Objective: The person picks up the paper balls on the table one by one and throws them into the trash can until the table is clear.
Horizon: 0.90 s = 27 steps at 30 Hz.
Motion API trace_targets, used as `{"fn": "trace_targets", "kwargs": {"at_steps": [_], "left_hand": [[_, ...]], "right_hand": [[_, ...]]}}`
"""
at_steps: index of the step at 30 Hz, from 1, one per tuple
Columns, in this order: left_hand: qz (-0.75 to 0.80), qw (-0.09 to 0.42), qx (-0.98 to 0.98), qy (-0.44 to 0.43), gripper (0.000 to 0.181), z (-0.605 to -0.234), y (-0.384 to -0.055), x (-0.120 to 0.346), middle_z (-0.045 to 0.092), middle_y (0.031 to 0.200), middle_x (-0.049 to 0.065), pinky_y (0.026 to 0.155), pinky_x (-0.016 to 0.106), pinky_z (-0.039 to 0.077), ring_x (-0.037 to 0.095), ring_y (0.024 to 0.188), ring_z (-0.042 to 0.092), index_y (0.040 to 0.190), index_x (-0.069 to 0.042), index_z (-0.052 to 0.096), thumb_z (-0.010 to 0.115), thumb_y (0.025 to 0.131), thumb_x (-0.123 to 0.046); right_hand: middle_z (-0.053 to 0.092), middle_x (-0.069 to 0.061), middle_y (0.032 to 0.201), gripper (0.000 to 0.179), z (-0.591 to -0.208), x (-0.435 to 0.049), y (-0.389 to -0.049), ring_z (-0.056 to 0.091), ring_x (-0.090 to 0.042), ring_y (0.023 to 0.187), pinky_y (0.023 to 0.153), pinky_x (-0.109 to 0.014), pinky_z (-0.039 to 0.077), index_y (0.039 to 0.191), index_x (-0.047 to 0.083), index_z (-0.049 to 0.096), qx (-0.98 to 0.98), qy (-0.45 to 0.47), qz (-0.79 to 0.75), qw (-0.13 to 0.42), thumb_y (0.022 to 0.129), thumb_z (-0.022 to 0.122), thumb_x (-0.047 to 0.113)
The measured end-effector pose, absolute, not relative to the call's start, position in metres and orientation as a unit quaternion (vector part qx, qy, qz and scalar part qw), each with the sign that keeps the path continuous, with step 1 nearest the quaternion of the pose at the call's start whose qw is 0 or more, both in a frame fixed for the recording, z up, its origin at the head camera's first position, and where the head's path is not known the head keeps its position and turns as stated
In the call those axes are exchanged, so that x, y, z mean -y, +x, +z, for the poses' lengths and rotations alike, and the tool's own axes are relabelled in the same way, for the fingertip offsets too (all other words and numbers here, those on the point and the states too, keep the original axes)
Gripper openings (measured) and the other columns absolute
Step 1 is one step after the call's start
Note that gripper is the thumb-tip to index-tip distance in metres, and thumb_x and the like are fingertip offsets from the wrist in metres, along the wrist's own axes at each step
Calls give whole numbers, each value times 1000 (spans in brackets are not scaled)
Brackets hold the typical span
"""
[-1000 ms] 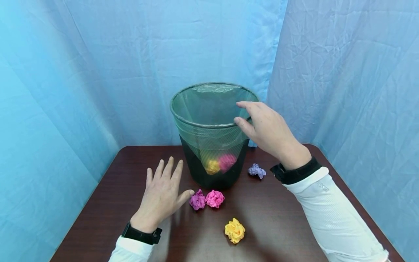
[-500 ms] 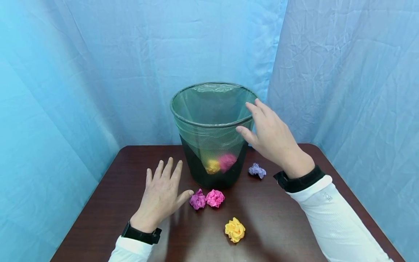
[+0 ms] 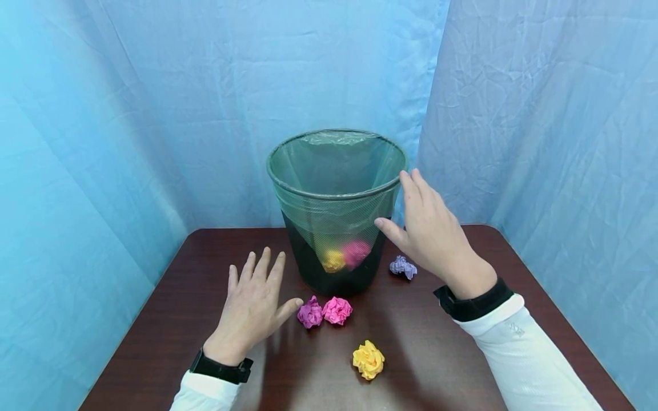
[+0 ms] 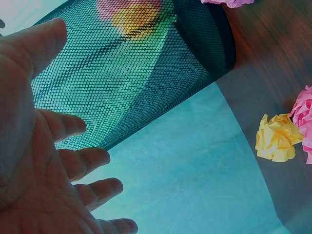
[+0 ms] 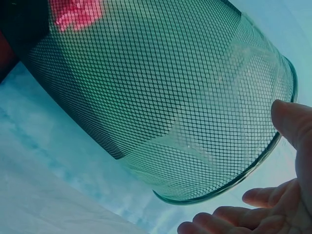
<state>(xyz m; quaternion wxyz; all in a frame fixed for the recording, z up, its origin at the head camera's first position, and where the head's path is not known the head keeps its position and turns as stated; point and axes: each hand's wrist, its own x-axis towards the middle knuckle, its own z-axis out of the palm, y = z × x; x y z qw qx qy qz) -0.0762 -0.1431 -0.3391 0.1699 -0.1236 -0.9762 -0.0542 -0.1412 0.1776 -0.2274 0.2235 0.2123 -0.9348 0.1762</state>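
A mesh wastebasket with a green liner stands upright at the table's back. Yellow and pink paper balls show through its wall. To its right, my right hand hovers beside the rim, fingers straight, holding nothing; whether it touches the basket I cannot tell. My left hand is spread at the front left, also holding nothing. Near its thumb lies a purple crumpled paper ball, touching a pink paper ball. A yellow paper ball lies closer to me. A lavender paper ball sits below the right hand.
Blue cloth hangs behind and on both sides of the dark wooden table. In the left wrist view, a yellow crumpled ball and a pink crumpled ball lie together on the tabletop, apart from the basket.
My right hand has drawn back from over the basket's rim, moving right and downward, and its fingers have straightened. The left hand and the paper balls have stayed in place.
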Motion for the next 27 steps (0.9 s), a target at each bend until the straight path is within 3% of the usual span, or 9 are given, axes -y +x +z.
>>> {"fn": "trace_targets", "kwargs": {"at_steps": [9,27], "left_hand": [[-56,172,976,-123,94,-340,-76,143,34,155,21,107,74,18,46,141,25,152,-12,37,59,81,-69],[-60,173,976,-121,96,-338,-76,143,31,157,22,108,74,15,47,142,22,154,-13,33,63,80,-66]], "right_hand": [[19,-26,159,97,-243,-182,-137,30,-45,139,107,-61,33,155,-1,18,933,213,164,237,89,59,57],[36,-34,148,98,-276,-193,-133,34,-54,132,103,-63,37,148,-3,37,917,216,60,331,80,68,61]]}}
